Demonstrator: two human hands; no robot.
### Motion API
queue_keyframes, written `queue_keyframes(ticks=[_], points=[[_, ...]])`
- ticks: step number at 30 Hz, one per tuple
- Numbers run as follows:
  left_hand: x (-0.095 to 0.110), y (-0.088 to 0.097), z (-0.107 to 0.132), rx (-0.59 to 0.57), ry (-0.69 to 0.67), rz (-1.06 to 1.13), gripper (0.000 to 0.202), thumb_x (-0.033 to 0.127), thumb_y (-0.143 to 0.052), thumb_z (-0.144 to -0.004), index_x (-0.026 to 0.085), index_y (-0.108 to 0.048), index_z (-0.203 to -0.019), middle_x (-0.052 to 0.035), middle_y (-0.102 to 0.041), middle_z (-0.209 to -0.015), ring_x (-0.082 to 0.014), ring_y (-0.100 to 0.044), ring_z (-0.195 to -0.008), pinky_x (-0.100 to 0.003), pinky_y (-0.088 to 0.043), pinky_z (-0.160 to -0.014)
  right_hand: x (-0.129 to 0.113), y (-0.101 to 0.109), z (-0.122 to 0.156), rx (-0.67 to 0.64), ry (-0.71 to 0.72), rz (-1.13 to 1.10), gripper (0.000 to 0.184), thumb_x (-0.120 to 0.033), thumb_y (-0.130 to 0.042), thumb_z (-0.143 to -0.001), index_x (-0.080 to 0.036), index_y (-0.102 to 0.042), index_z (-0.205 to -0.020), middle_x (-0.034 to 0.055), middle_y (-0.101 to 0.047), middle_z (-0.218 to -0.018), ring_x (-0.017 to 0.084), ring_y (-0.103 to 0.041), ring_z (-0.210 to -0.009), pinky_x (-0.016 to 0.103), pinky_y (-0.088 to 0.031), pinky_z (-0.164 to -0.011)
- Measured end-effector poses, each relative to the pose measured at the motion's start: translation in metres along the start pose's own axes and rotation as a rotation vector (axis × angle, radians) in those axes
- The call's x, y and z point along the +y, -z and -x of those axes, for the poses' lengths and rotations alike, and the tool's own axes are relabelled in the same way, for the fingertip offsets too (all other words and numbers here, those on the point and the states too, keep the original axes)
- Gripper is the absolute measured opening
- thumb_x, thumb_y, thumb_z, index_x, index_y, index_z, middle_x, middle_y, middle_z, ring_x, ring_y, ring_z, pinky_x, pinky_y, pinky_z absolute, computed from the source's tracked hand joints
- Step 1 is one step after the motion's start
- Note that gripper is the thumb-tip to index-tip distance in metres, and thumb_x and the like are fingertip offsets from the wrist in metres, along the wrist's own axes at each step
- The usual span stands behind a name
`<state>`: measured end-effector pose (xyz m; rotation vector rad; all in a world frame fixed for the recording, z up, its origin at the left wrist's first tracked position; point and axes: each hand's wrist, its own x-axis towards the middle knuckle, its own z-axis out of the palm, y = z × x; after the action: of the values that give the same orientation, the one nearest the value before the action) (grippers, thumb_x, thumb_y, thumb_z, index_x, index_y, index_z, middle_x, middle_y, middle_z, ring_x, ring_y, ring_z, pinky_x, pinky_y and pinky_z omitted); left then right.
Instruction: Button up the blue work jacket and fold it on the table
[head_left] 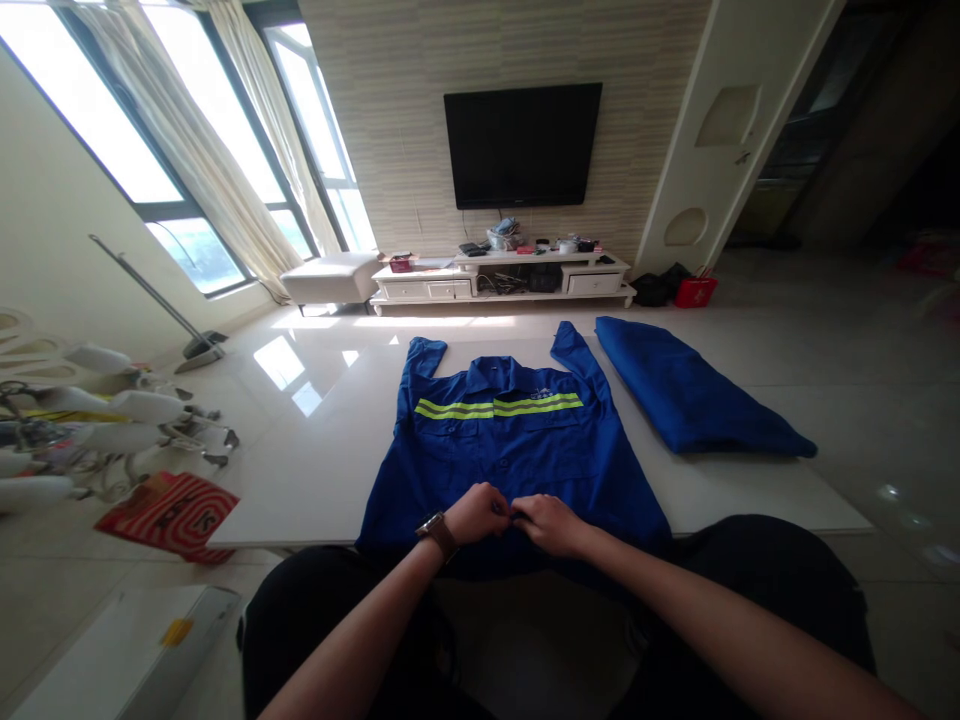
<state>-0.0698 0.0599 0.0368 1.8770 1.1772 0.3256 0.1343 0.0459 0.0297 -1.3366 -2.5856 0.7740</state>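
A blue work jacket (517, 440) with a yellow-green reflective stripe lies front up on the white table, its collar at the far side and its sleeves stretched away from me. My left hand (478, 511), with a watch on the wrist, pinches the jacket's front at the middle, low down. Close beside it, my right hand (546, 522) grips the same front, and the fingertips of both nearly meet. What exactly lies between the fingers is too small to make out. To the right rests a folded blue garment (697, 395).
The white table (300, 480) spans the space before my knees. Left of it are a red bag (172, 515), a white rack-like object (142, 405) and a long-handled dustpan (201, 345). Farther off stand a low TV cabinet (427, 290) and a white bench (334, 275).
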Motion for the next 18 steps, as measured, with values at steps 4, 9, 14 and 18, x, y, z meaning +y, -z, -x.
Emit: queue_keyframes(ticks=[4, 9, 14, 18], points=[[0.003, 0.002, -0.001, 0.006, 0.039, 0.012, 0.019, 0.023, -0.063, -0.07, 0.013, -0.079, -0.073, -0.0029, -0.071, -0.062, -0.0146, -0.064, -0.059, -0.022, -0.042, -0.055, 0.001, 0.0, 0.0, 0.008, 0.019, -0.007, 0.02, -0.029, -0.054, -0.092, -0.024, -0.07, -0.102, 0.0059, -0.075, -0.101, 0.022, -0.068, -0.096, 0.027, -0.039, -0.076], [0.002, 0.001, -0.002, 0.032, 0.109, -0.016, 0.018, 0.021, -0.066, -0.064, 0.013, -0.079, -0.07, -0.0013, -0.069, -0.06, -0.0132, -0.059, -0.058, -0.022, -0.039, -0.053, 0.002, 0.0, -0.001, 0.001, 0.03, -0.019, 0.019, -0.03, -0.058, -0.088, -0.023, -0.071, -0.101, 0.0049, -0.075, -0.097, 0.021, -0.068, -0.092, 0.026, -0.039, -0.073], [-0.005, -0.004, -0.003, 0.039, 0.104, -0.036, 0.016, 0.021, -0.067, -0.063, 0.013, -0.078, -0.071, -0.0008, -0.069, -0.063, -0.0127, -0.057, -0.06, -0.023, -0.038, -0.054, 0.0, -0.006, 0.001, 0.027, 0.031, -0.007, 0.021, -0.035, -0.06, -0.089, -0.023, -0.071, -0.102, 0.0059, -0.074, -0.102, 0.023, -0.068, -0.098, 0.027, -0.041, -0.078], [-0.008, -0.007, -0.003, 0.079, 0.074, -0.055, 0.011, 0.019, -0.068, -0.061, 0.014, -0.073, -0.07, -0.0004, -0.069, -0.067, -0.0134, -0.058, -0.065, -0.023, -0.038, -0.057, -0.001, -0.007, 0.003, 0.069, 0.071, -0.056, 0.023, -0.03, -0.059, -0.09, -0.023, -0.067, -0.111, 0.0051, -0.071, -0.111, 0.021, -0.066, -0.101, 0.027, -0.043, -0.082]])
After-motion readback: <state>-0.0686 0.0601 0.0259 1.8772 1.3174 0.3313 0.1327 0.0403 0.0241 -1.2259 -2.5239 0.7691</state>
